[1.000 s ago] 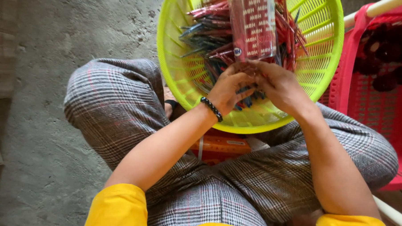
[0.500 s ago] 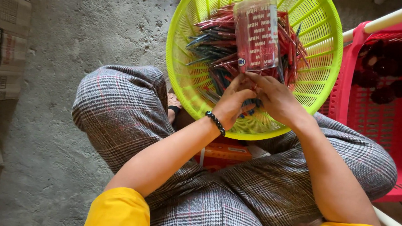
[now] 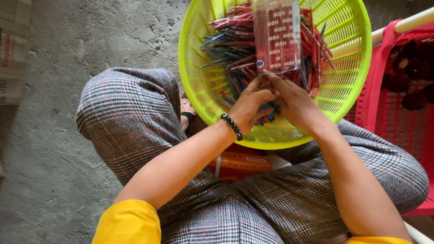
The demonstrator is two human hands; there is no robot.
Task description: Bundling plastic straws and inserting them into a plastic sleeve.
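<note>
Clear packet (image 3: pixel 277 35) has risen — both hands (image 3: pixel 270 102) grip it over pen-filled green basket (image 3: pixel 353 69).

We press our left hand (image 3: pixel 250 105) and right hand (image 3: pixel 294 101) together around pens (image 3: pixel 238 60) under a clear printed packet (image 3: pixel 278 32) in the yellow-green basket (image 3: pixel 343 92).

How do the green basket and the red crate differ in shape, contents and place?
The green basket is round and rests on the person's lap; the red crate is straight-sided and stands beside their right knee. The basket holds red and blue pens, the crate dark round things. Both are slotted plastic.
</note>
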